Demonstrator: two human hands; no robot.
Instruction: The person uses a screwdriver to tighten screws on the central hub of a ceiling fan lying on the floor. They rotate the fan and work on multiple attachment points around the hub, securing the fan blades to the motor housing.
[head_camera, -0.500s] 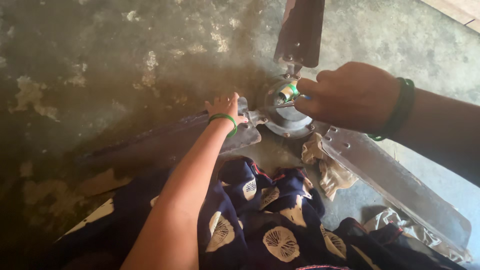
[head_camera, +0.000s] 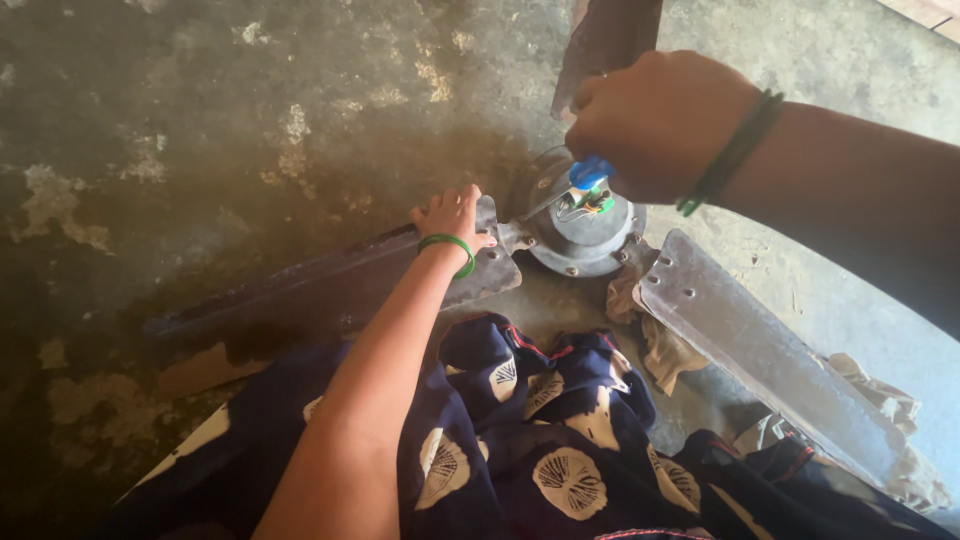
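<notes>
Ceiling fan (head_camera: 585, 235) on concrete floor (head_camera: 200, 120), centre of frame; blades radiating to upper centre, lower left and lower right. Left hand (head_camera: 452, 215), arm extended, pressed flat, fingers apart, on lower-left blade (head_camera: 330, 285). Right hand (head_camera: 655, 120), fist-like grip clamped on blue-handled tool (head_camera: 588, 172) above hub.

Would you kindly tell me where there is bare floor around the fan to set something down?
Bare floor lies beyond the left blade and left hand. It is crowded around the hub, under the right hand, and near the rag and right blade.
</notes>
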